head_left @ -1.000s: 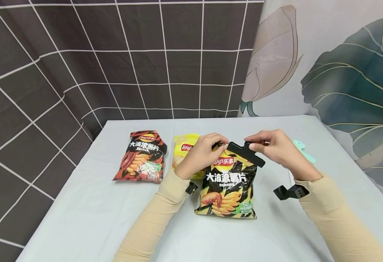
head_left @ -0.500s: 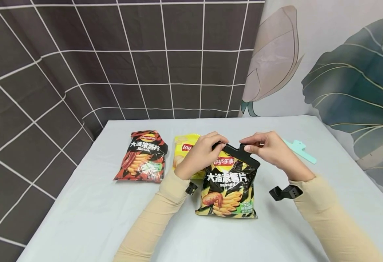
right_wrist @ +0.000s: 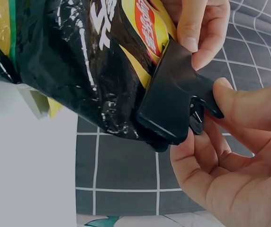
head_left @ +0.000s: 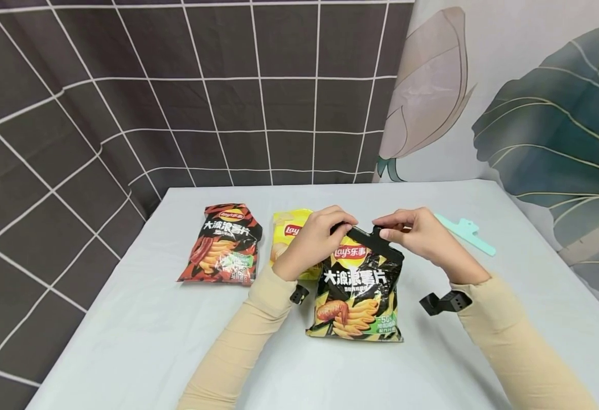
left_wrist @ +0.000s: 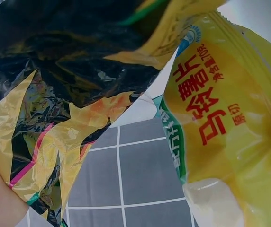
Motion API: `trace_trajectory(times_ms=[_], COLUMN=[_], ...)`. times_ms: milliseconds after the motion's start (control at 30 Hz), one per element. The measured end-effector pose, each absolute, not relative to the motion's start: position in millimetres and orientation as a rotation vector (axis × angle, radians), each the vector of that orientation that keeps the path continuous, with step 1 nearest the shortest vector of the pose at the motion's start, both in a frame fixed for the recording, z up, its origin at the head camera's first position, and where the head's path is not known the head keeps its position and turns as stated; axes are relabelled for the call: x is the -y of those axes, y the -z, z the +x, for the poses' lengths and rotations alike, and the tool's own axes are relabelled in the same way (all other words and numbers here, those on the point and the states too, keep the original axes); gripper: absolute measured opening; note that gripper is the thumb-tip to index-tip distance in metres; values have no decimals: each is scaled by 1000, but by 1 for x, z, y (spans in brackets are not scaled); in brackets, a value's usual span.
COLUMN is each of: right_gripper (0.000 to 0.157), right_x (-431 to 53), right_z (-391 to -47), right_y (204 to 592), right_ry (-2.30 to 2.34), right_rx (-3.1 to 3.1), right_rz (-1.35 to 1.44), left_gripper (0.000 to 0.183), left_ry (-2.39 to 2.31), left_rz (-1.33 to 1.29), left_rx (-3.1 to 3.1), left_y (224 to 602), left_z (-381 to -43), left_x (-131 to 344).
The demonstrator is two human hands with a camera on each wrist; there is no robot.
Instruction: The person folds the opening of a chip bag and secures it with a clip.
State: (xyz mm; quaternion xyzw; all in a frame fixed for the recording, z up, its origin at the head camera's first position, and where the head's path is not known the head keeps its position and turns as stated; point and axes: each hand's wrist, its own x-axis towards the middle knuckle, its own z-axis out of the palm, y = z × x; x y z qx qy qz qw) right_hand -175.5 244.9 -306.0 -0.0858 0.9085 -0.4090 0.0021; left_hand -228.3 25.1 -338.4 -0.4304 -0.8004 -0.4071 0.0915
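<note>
A black and yellow chip bag [head_left: 358, 296] stands tilted on the table. My left hand [head_left: 312, 242] pinches its top left corner, and part of that hand [left_wrist: 0, 198] shows at the edge of the left wrist view. With thumb and fingers, my right hand [head_left: 419, 236] holds the handles of a black bag clip [head_left: 378, 244]. The clip lies across the bag's top edge, on the right part. In the right wrist view the clip [right_wrist: 166, 94] straddles the edge, close to my left fingertips. How tightly its jaws press is hard to tell.
A yellow chip bag [head_left: 284, 228] lies behind my left hand, partly covered. Farther left is a red chip bag [head_left: 222, 247]. A mint-green clip [head_left: 466, 230] rests beyond my right hand. The white table [head_left: 140, 330] meets a dark checked cloth [head_left: 284, 102] behind.
My right hand has moved a little left with the black clip, which now sits farther along the bag's top edge. More of the mint-green clip shows. The left hand has barely moved.
</note>
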Motion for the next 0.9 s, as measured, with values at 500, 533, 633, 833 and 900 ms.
trace_trajectory(times_ms=[500, 533, 633, 833, 900], right_gripper=[44, 45, 52, 61, 58], right_x=[-251, -252, -253, -258, -259], right_z=[-171, -170, -169, -166, -165], right_y=[316, 317, 321, 331, 333], right_ry=[1286, 1284, 1269, 1299, 1344], right_rx=[-2768, -2767, -2743, -2601, -2532], right_rz=[-246, -258, -287, -299, -291], left_gripper=[21, 20, 21, 21, 21], left_ry=[1202, 1202, 1201, 1211, 1216], left_rz=[-1263, -1261, -1256, -1258, -1257], left_rx=[2385, 2386, 2386, 2376, 2376], left_y=[338, 338, 339, 339, 338], left_z=[-227, -227, -227, -227, -226], left_x=[-24, -24, -24, -24, -24])
